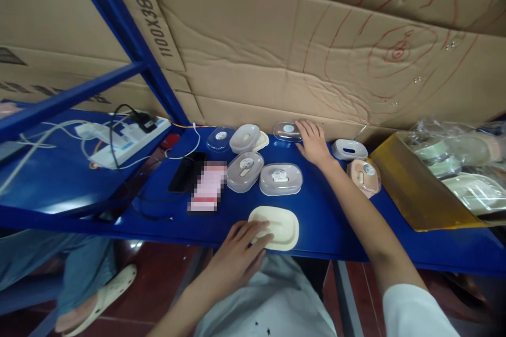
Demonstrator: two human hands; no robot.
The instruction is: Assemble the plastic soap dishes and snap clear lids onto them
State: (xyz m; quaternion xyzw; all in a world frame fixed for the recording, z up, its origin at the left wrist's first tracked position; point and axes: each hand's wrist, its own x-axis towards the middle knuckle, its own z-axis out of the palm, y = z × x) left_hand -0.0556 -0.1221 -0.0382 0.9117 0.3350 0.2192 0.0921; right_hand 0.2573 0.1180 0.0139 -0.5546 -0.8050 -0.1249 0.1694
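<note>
My left hand (245, 246) lies with its fingers spread on a cream oval plastic tray (282, 227) near the table's front edge. At the back, against the cardboard, my right hand (312, 141) reaches over the right end of a clear oval lid (283, 130) with a round sticker. Its fingers are stretched out and touch the lid. Between the hands sit two closed pale oval boxes with stickers, one lying straight (280, 183) and one turned at an angle (247, 178). Behind them are an uncovered pale box (244, 139) and another clear lid (218, 139).
A pale slotted box (350, 149) and a peach lidded box (362, 178) stand at right, beside a carton (411, 184) of wrapped pieces. At left lie a phone (208, 187), a dark device (185, 174) and a power strip (130, 142) with cables. A blue post (158, 79) rises at left.
</note>
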